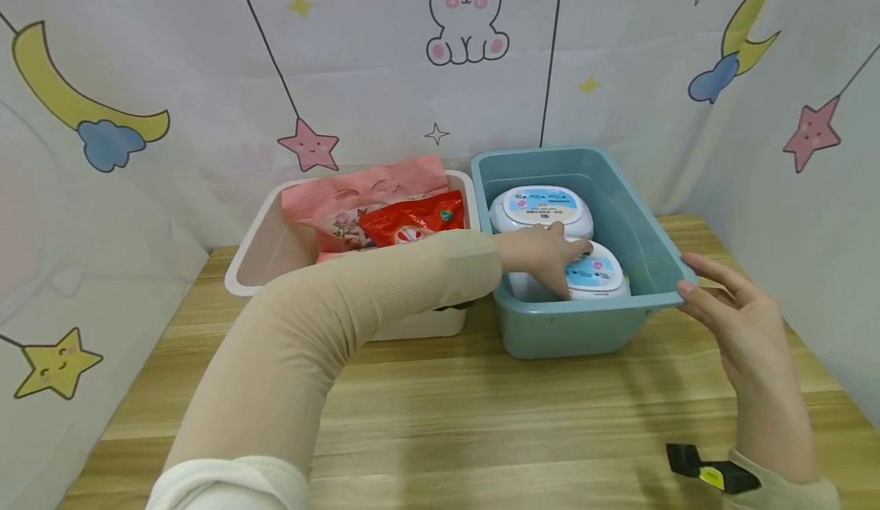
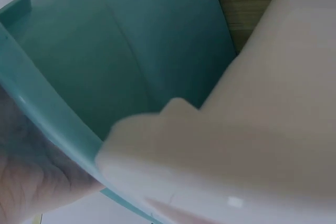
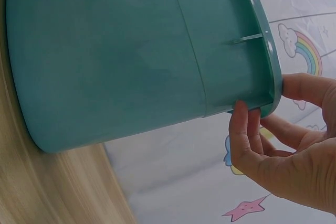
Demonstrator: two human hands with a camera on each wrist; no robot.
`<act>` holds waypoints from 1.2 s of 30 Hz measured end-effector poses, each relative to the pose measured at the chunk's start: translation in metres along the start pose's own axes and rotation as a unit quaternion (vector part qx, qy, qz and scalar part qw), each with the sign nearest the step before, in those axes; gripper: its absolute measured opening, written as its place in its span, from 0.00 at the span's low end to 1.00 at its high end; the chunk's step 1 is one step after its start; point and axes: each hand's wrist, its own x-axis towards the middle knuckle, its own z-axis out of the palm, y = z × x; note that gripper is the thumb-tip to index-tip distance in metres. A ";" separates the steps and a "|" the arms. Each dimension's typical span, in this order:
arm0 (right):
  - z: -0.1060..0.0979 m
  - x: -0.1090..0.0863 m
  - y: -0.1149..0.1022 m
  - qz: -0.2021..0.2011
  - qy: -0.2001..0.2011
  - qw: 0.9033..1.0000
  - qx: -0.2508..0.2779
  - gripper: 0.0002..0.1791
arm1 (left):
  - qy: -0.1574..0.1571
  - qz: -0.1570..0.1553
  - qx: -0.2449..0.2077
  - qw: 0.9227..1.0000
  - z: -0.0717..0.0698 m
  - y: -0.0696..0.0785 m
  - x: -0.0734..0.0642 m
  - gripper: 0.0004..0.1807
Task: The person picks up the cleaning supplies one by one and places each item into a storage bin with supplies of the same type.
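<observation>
In the head view, my left hand (image 1: 546,256) reaches into the teal bin (image 1: 571,328) and grips the nearer white plastic box (image 1: 600,272), fingers over its blue-labelled lid. A second box (image 1: 543,208) of the same look sits just behind it. Only part of the left hand (image 2: 31,187) shows in the left wrist view, beyond the bin's rim; the box is hidden there. My right hand (image 1: 745,319) pinches the bin's front right corner. In the right wrist view, the fingers (image 3: 240,129) bend under the rim while others lie along its outside.
Left of the teal bin stands a white bin (image 1: 257,266) with a pink package (image 1: 374,183) and a red package (image 1: 419,216) inside; my left forearm crosses over it. Both bins stand on a wooden table (image 1: 440,411). A patterned cloth (image 1: 385,75) hangs close behind.
</observation>
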 end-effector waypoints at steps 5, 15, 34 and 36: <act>0.000 0.001 0.000 0.001 -0.002 1.000 -0.002 0.23 | 0.002 0.006 0.001 1.000 0.004 -0.002 0.001 0.44; -0.001 0.000 0.001 0.000 -0.011 1.000 0.006 0.23 | 0.009 0.016 0.014 1.000 0.008 -0.005 0.000 0.43; 0.000 -0.001 0.000 0.000 -0.001 1.000 0.004 0.23 | -0.003 0.007 0.007 1.000 0.008 -0.006 -0.001 0.43; 0.001 -0.001 0.001 0.002 0.003 1.000 0.001 0.23 | 0.000 0.009 0.010 1.000 0.008 -0.005 -0.002 0.43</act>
